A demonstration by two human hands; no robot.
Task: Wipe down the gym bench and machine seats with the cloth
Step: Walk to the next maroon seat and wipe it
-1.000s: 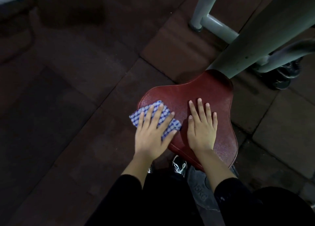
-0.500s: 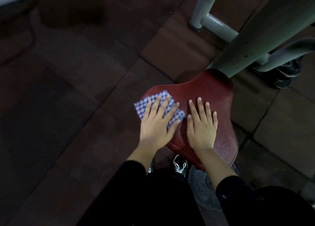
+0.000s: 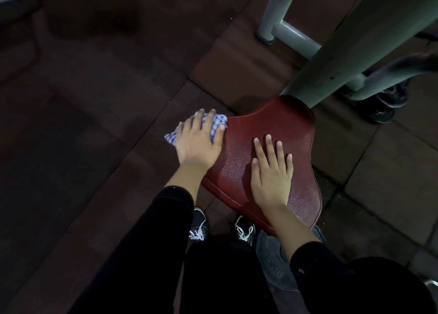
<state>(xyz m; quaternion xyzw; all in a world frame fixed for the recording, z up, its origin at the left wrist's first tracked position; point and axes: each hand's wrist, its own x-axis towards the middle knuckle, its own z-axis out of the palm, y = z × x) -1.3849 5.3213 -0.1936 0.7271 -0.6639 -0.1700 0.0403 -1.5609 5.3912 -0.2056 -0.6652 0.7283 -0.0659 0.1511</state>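
Left hand [image 3: 198, 140] presses the cloth [image 3: 214, 124] at the seat's [image 3: 279, 124] left edge; right hand [image 3: 271, 171] lies flat, fingers straight, on the seat.

Weight plate [image 3: 272, 264] beside black shoes [image 3: 244, 229]

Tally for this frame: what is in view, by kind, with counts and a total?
Hands: 2, left hand pressing the cloth, right hand flat on the seat
Checked cloth: 1
Red seat: 1
Shoes: 2, left shoe, right shoe
Weight plate: 1
Total: 7
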